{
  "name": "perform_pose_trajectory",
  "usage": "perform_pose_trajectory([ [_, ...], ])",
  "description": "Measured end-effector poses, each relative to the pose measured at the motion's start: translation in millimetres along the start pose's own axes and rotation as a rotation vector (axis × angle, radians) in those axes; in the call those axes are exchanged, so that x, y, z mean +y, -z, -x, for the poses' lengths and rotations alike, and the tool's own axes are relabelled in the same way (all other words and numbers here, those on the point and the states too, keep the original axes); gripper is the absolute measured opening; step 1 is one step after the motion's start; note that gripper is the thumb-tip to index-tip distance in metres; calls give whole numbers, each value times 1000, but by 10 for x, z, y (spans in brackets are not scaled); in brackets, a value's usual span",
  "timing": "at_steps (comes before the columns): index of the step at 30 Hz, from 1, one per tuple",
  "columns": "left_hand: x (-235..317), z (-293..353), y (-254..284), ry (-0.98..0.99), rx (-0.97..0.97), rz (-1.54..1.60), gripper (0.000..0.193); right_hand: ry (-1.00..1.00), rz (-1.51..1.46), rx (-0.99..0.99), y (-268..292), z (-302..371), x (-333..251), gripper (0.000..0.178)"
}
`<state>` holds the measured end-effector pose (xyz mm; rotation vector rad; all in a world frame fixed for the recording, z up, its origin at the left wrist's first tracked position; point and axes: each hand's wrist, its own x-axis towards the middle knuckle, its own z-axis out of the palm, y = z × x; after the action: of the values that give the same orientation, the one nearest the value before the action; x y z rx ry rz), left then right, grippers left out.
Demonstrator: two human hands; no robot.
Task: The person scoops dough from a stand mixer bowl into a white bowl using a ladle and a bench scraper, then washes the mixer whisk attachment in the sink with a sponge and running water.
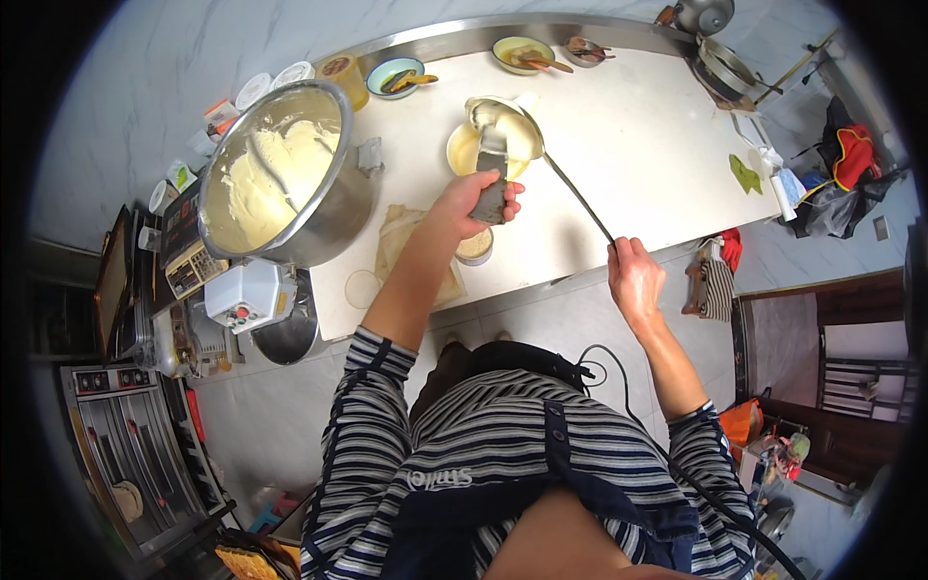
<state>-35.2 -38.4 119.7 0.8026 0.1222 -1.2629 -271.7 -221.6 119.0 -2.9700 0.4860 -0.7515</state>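
Note:
My left hand (471, 201) grips a dark grey, flat scraper (491, 199), its far end against pale batter at the ladle. My right hand (637, 277) is closed round the end of the ladle's long dark handle (578, 195). Creamy batter (509, 128) fills the ladle's head, which is above a pale yellow bowl (459, 153) on the white table. Just below my left hand stands a small round tub (476, 249), partly hidden. Left of it, a large steel mixing bowl (345, 198) holds thick, pale yellow batter (280, 179).
A pale cloth (398, 232) lies under my left forearm. Along the back edge stand a blue-rimmed bowl (385, 70), a yellowish bowl (505, 56) and a small dish (580, 48). A pan (723, 72) sits at the far right. A white machine (246, 295) stands left of the table.

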Motion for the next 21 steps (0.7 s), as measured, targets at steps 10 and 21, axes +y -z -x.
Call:
perform_pose_trajectory([
  [10,170,138,-12,77,50,-229,37,114,46,24,106,-173,74,14],
  [21,87,204,-52,149,-56,-441,31,176,50,52,119,-265,68,14],
])
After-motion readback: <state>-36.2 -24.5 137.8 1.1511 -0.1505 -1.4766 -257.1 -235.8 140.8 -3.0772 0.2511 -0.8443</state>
